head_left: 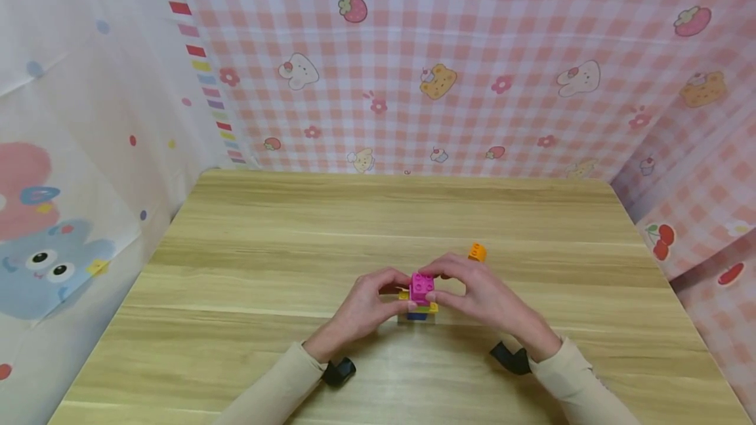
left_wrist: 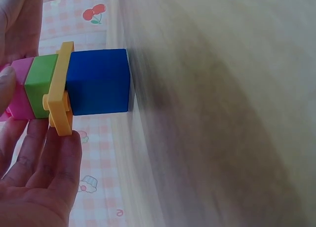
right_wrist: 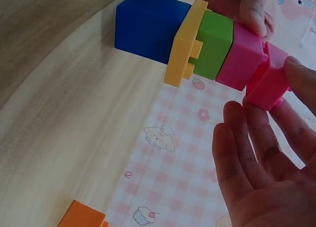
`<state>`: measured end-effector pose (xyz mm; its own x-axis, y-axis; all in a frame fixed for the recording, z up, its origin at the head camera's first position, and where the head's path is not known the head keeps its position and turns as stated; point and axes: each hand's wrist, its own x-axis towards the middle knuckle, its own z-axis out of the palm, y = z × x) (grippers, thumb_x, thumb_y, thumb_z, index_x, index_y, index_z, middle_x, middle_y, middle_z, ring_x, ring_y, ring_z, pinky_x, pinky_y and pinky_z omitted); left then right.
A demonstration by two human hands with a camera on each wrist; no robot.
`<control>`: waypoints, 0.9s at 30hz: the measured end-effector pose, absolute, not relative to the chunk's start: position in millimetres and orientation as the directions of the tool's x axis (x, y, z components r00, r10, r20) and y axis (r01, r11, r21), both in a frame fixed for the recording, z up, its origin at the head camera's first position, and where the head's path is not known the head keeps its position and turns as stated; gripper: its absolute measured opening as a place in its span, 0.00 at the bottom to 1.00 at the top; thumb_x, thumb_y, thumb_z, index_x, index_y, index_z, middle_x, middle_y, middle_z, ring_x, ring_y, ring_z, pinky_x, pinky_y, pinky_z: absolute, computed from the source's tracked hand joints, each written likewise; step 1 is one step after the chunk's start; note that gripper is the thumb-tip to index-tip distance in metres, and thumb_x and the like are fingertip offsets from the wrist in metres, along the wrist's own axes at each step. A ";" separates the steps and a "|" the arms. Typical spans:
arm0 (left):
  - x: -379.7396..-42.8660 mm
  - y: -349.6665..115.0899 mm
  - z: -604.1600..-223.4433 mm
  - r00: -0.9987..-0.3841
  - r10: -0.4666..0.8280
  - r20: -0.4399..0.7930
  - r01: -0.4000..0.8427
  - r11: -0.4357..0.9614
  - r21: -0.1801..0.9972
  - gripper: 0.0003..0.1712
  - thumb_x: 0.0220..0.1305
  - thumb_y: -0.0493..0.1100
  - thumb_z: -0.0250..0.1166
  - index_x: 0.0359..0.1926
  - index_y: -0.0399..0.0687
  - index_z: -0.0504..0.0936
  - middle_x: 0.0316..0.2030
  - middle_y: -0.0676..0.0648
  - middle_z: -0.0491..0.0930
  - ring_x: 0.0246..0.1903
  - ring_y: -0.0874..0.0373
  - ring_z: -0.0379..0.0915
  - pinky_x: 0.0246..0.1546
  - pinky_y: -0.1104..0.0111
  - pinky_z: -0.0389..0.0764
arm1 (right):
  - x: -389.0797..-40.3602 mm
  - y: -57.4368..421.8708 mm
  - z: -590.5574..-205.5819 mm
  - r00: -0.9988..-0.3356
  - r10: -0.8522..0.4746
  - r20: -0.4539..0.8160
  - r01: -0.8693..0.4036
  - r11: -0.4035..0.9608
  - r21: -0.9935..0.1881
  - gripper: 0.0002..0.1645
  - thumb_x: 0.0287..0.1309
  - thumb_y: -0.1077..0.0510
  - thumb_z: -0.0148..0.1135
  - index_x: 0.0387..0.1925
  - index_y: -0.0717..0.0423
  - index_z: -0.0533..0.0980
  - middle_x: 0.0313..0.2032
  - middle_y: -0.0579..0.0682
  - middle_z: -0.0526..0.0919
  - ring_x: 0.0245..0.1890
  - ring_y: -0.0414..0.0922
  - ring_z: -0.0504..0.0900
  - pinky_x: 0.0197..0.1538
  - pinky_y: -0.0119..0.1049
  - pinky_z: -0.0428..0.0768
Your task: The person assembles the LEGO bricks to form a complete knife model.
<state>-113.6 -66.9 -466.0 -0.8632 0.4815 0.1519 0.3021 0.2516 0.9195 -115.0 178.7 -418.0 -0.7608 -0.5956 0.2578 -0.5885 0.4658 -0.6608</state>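
A stack of toy building blocks stands on the table between the two hands. From the bottom up it has a blue block, a yellow plate, a green block and a pink block. My left hand pinches the stack at that pink block, thumb on the near side. With thumb and fingers, my right hand pinches a second, brighter pink block at the top. That block tilts against the studs below, with a gap showing on one side.
An orange block lies on the wooden table just beyond the right hand. Black wrist mounts hang by both cuffs. Patterned cloth rises behind the table and along its sides.
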 end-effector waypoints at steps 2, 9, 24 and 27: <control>-113.9 -66.9 -466.4 -0.865 0.480 0.144 0.295 0.255 0.921 0.16 0.64 0.40 0.75 0.52 0.43 0.85 0.49 0.49 0.86 0.52 0.53 0.83 0.59 0.62 0.82 | -114.4 178.4 -418.6 -0.758 -0.595 0.266 -0.594 0.464 -0.657 0.19 0.62 0.55 0.74 0.54 0.44 0.83 0.50 0.35 0.83 0.51 0.38 0.82 0.55 0.43 0.84; -114.6 -67.2 -466.9 -0.867 0.478 0.137 0.294 0.272 0.916 0.15 0.65 0.40 0.75 0.51 0.44 0.86 0.48 0.49 0.86 0.52 0.53 0.83 0.59 0.61 0.82 | -113.2 176.4 -422.3 -0.739 -0.605 0.295 -0.617 0.433 -0.657 0.18 0.63 0.53 0.73 0.54 0.44 0.83 0.50 0.35 0.83 0.50 0.37 0.82 0.53 0.42 0.85; -115.2 -69.3 -463.4 -0.860 0.493 0.131 0.322 0.325 0.889 0.13 0.64 0.41 0.75 0.49 0.44 0.87 0.47 0.50 0.87 0.49 0.54 0.84 0.56 0.61 0.83 | -115.4 174.5 -430.0 -0.685 -0.625 0.375 -0.687 0.382 -0.618 0.16 0.60 0.58 0.76 0.50 0.50 0.84 0.47 0.38 0.84 0.47 0.38 0.82 0.51 0.43 0.85; -116.1 -68.6 -462.9 -0.857 0.495 0.142 0.339 0.335 0.879 0.13 0.64 0.40 0.75 0.49 0.44 0.87 0.46 0.50 0.87 0.49 0.53 0.84 0.55 0.62 0.83 | -114.9 174.7 -431.3 -0.702 -0.610 0.366 -0.668 0.387 -0.636 0.18 0.59 0.58 0.76 0.51 0.50 0.84 0.47 0.37 0.84 0.47 0.39 0.82 0.50 0.44 0.85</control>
<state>-116.1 -68.6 -462.9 -0.8573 0.4949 0.1419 0.3388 0.3348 0.8793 -114.9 174.7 -431.3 -0.7023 -0.6105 0.3662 -0.6678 0.3869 -0.6359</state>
